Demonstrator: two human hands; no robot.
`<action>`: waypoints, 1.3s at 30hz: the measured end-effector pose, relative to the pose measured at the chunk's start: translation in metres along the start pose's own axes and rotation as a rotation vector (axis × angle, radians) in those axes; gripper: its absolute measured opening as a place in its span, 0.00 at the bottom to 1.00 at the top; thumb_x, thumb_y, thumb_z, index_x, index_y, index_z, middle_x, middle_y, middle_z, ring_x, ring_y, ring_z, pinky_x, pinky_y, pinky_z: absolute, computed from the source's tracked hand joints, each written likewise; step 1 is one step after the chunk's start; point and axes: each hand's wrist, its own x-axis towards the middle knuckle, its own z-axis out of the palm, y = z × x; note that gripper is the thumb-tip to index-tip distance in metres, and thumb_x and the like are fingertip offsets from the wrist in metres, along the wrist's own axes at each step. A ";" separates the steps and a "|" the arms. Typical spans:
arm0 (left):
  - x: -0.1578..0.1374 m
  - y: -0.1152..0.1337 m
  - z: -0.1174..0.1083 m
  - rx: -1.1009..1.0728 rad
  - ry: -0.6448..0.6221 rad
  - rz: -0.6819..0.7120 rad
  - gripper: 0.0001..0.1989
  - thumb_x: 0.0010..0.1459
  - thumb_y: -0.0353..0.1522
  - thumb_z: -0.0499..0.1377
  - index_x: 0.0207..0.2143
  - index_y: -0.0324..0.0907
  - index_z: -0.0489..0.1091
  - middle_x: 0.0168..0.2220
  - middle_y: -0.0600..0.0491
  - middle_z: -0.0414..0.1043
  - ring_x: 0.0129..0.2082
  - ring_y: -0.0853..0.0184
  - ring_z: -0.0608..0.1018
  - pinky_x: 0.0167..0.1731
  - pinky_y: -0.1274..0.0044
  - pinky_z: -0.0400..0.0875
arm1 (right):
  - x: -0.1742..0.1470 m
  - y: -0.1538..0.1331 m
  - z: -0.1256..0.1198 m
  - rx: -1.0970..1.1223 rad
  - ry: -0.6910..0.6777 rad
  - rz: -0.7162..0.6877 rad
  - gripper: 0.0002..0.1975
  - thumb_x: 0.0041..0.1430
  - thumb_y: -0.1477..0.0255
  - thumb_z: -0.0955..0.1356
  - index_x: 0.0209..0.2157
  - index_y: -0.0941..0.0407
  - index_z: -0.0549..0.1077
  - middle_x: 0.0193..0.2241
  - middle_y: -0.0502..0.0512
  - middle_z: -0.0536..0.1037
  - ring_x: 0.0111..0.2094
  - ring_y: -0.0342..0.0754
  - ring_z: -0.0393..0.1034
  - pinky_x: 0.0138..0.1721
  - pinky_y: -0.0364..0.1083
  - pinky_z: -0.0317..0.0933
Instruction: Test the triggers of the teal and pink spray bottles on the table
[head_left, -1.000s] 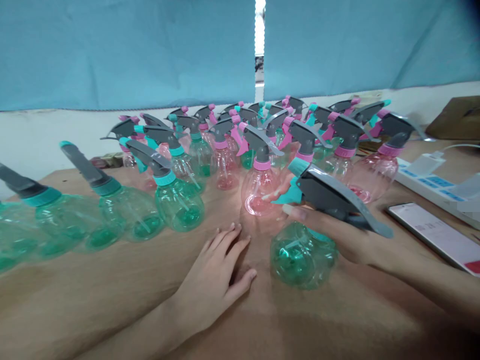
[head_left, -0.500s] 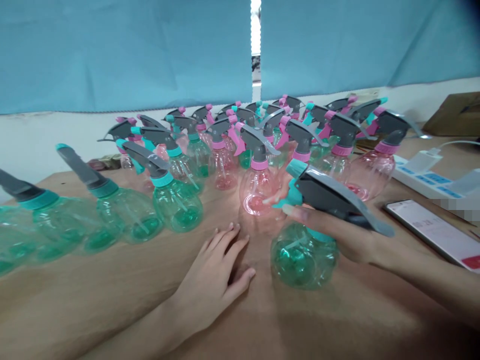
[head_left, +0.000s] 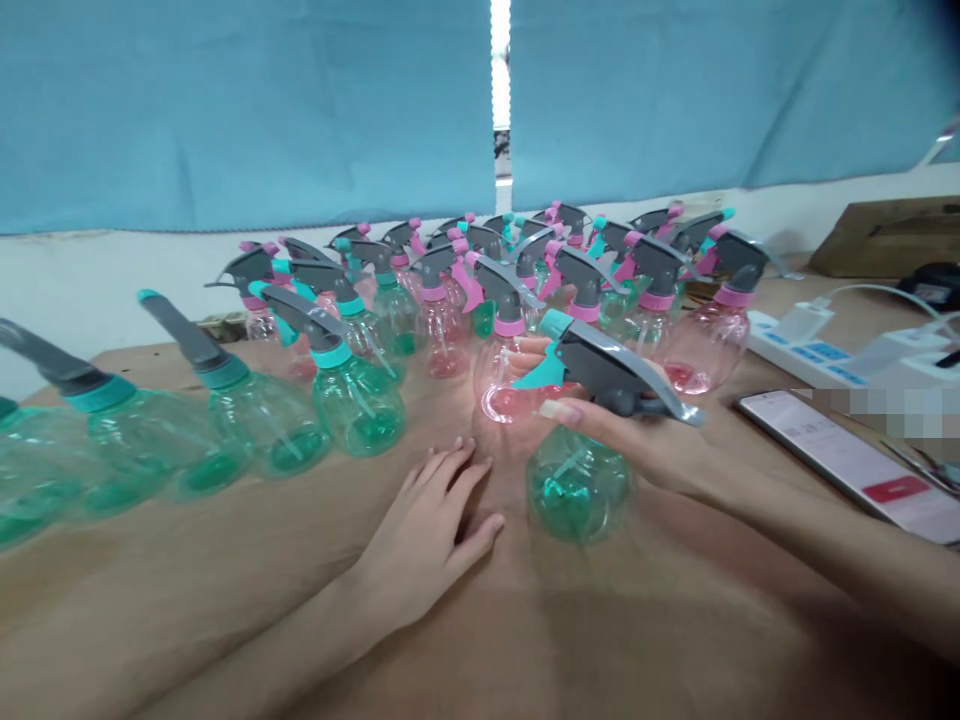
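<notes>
My right hand grips a green spray bottle around its neck, under the grey trigger head with a teal nozzle. The bottle stands on the brown table just in front of me. My left hand lies flat on the table, palm down, fingers apart, a little left of that bottle and holding nothing. Directly behind the held bottle stands a pink spray bottle.
Several green and pink spray bottles crowd the table's back and left side. A phone with a lit screen lies to the right. Behind it sit a white power strip with a charger and a cardboard box. Blue curtains hang behind.
The held bottle and my right hand have moved slightly left and farther from me. My left hand stays flat on the table. The view has turned a little to the right.
</notes>
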 end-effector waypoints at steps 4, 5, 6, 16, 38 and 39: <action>0.000 0.000 -0.001 -0.001 0.009 0.000 0.23 0.66 0.42 0.50 0.58 0.40 0.60 0.60 0.43 0.60 0.61 0.54 0.61 0.58 0.58 0.55 | -0.004 -0.011 -0.005 -0.071 0.016 0.024 0.20 0.51 0.53 0.68 0.19 0.52 0.61 0.17 0.46 0.59 0.21 0.44 0.58 0.22 0.44 0.53; 0.001 -0.001 -0.001 0.001 0.013 -0.002 0.23 0.66 0.42 0.50 0.58 0.40 0.61 0.60 0.43 0.60 0.61 0.54 0.61 0.58 0.59 0.55 | -0.005 -0.014 -0.007 -0.096 0.019 0.019 0.21 0.50 0.53 0.68 0.19 0.52 0.59 0.17 0.47 0.59 0.20 0.43 0.57 0.21 0.44 0.52; 0.001 -0.001 -0.001 0.004 0.017 -0.005 0.22 0.66 0.42 0.50 0.58 0.40 0.61 0.60 0.43 0.60 0.61 0.54 0.61 0.57 0.59 0.56 | -0.006 -0.015 -0.009 -0.118 0.020 0.014 0.21 0.50 0.53 0.68 0.19 0.52 0.59 0.18 0.47 0.59 0.21 0.43 0.57 0.21 0.44 0.52; 0.000 0.000 -0.002 0.013 0.036 -0.009 0.22 0.65 0.40 0.51 0.57 0.38 0.61 0.59 0.42 0.62 0.60 0.53 0.63 0.56 0.60 0.58 | -0.038 -0.002 -0.019 -0.338 -0.049 -0.092 0.21 0.48 0.56 0.72 0.39 0.53 0.69 0.39 0.53 0.75 0.40 0.52 0.71 0.39 0.51 0.66; -0.065 -0.026 -0.016 0.000 0.121 0.012 0.15 0.65 0.33 0.51 0.53 0.39 0.64 0.53 0.45 0.70 0.52 0.56 0.72 0.50 0.65 0.66 | 0.020 0.001 0.068 -0.352 0.032 -0.104 0.33 0.51 0.55 0.70 0.52 0.60 0.61 0.53 0.68 0.71 0.51 0.61 0.69 0.49 0.60 0.64; -0.065 -0.026 -0.015 -0.004 0.123 0.012 0.15 0.65 0.33 0.50 0.53 0.40 0.63 0.52 0.46 0.70 0.52 0.56 0.72 0.50 0.64 0.66 | 0.026 0.000 0.073 -0.351 0.036 -0.103 0.34 0.51 0.55 0.70 0.53 0.62 0.60 0.52 0.69 0.71 0.51 0.62 0.69 0.49 0.60 0.64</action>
